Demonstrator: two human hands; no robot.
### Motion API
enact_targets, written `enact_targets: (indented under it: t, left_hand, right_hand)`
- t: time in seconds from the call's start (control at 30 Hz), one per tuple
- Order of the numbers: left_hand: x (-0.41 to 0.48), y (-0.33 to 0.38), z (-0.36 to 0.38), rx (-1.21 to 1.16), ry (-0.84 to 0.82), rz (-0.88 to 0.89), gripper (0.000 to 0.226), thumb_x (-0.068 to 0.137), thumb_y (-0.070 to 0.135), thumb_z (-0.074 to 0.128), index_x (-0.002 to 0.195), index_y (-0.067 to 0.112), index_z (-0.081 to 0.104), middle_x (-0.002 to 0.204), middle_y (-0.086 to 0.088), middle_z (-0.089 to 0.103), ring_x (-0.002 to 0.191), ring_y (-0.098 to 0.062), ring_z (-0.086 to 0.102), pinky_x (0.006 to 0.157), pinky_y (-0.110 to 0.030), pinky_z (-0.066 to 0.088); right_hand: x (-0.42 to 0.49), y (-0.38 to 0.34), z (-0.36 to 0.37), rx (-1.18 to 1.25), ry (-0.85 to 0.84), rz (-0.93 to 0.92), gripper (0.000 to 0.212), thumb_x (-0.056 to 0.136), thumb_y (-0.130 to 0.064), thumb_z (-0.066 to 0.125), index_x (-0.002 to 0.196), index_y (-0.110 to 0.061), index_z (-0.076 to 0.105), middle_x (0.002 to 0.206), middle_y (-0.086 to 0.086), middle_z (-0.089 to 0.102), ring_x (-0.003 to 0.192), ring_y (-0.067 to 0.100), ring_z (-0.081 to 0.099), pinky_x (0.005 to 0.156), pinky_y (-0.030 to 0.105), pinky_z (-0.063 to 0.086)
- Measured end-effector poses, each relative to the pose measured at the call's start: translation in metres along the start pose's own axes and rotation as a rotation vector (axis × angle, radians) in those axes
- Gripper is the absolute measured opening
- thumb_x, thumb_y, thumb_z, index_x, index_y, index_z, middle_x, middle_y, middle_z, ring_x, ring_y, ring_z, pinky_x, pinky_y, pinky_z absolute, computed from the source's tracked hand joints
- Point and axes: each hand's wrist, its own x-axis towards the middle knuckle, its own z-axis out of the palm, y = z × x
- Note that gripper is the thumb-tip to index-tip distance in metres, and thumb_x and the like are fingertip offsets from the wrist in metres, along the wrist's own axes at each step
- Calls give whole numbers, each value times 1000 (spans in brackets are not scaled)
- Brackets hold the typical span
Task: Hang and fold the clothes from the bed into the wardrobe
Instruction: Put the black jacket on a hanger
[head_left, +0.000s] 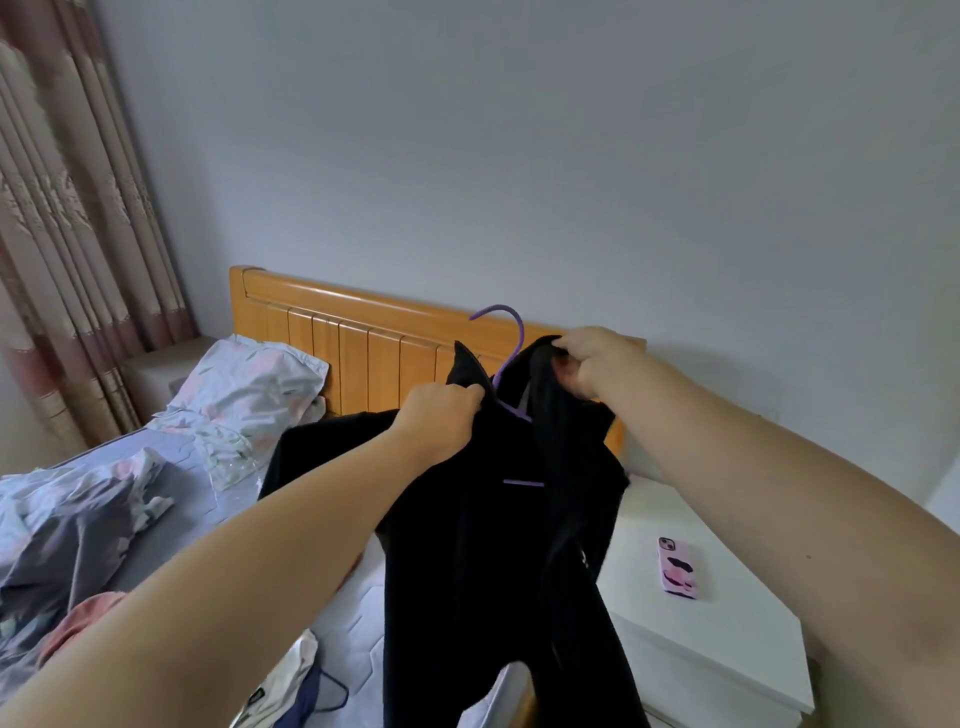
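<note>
Two grips: left hand (441, 421), right hand (587, 364) pinch jacket (493, 545) collar over hanger (522, 484); uneven pull may slip a shoulder.

Black jacket (498, 545), purple hanger (506, 338), pink phone (677, 569), floral pillow (249, 384).

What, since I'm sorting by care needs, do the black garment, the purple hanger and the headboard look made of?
The black garment: soft matte fabric, possibly velvety; it drapes in loose folds without shine. The purple hanger: thin smooth rod, probably plastic or coated wire; unclear which. The headboard: orange-toned wood, glossy varnish; grooved slats and a highlight along the top rail.
</note>
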Motion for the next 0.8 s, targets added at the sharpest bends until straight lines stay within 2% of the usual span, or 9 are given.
enact_targets:
  t: [0.07,0.13,0.23,0.3,0.43,0.53,0.6,0.67,0.8]
  left_hand:
    - [-1,5,5,-80,17,-37,14,95,15,44,106,13,52,80,0,56,80,-27,62,73,-39,52]
    - [-4,-1,8,-226,108,-116,15,96,16,44,104,11,56,84,-4,62,82,-29,62,75,-42,52]
    - [-5,-17,0,-443,234,-200,19,100,19,41,97,10,58,80,-2,60,78,-23,60,77,-35,49]
    - [-4,-24,-8,-508,274,-216,22,101,18,40,97,9,60,80,-3,59,78,-21,58,77,-32,47]
    - [7,-28,-23,-541,222,-195,21,100,14,38,101,9,59,88,-5,61,81,-20,58,77,-33,48]
    - [19,-29,-33,-962,47,-270,19,97,9,40,98,8,59,92,-10,60,81,-20,58,73,-24,44]
    - [25,-31,-36,-1180,-5,-375,24,96,23,47,96,7,64,92,-14,62,85,-27,61,73,-27,45]
    - [28,-32,-35,-1123,11,-417,34,94,38,55,87,7,67,76,-9,58,70,-19,56,65,-24,41]
    - [30,-41,-32,-885,161,-461,36,96,28,53,64,11,53,57,-2,44,55,-16,43,58,-26,35]
  right_hand:
    - [-11,-8,9,136,-68,-60,24,100,0,36,81,3,50,54,14,62,34,19,59,34,23,48]
    - [-21,-10,7,49,-206,-121,20,100,-2,39,87,4,53,59,15,66,51,23,67,45,27,54]
    - [-21,-10,-15,-615,-179,-381,23,100,-18,46,108,-4,63,97,7,67,98,25,65,72,24,50]
    - [-23,-5,-29,-988,-157,-498,32,100,-34,43,104,-13,66,101,-1,64,109,23,59,69,17,38]
    - [-31,-1,-30,-1108,-200,-531,46,97,-44,48,90,-2,66,84,14,59,82,25,57,56,21,29]
    - [-33,0,-21,-1093,-66,-614,37,96,-31,54,67,-9,56,70,6,48,66,18,46,52,23,26]
    - [-32,2,-19,-1082,-15,-634,41,96,-27,55,58,-13,48,62,2,43,61,16,44,53,23,25]
    - [-29,6,-19,-1071,-1,-660,44,95,-25,57,54,-15,45,58,1,41,58,15,42,52,22,24]
    - [-20,11,-26,-978,73,-657,44,93,-26,59,53,-14,45,56,3,40,59,19,42,53,25,30]
